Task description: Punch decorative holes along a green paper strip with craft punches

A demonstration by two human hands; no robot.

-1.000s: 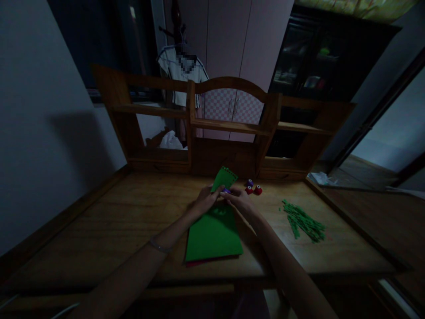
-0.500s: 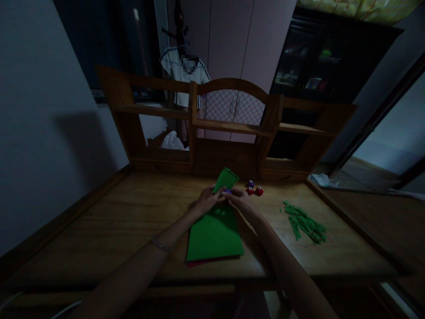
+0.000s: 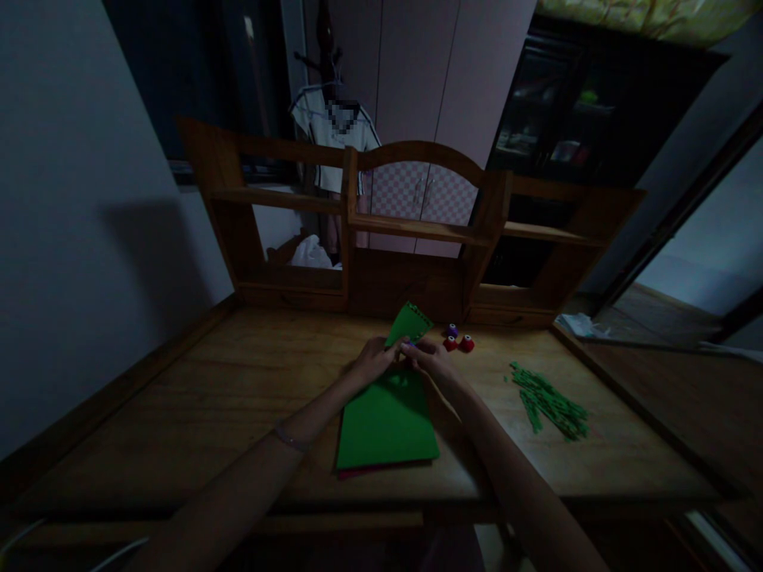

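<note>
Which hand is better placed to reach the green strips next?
Probably the right hand: the green strips lie on its side of the table, and the left hand is farther off. Both meet at a small purple item, so neither looks free.

In dim light, a pale wardrobe (image 3: pixel 411 79) and dark cabinet (image 3: pixel 551 111) stand beyond a wooden shelf unit (image 3: pixel 417 228).

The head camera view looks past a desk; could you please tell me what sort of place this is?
Probably a room in a home, perhaps a bedroom: a wooden desk with a shelf unit faces a tall pinkish cupboard, and a white top hangs on a hanger.
</note>
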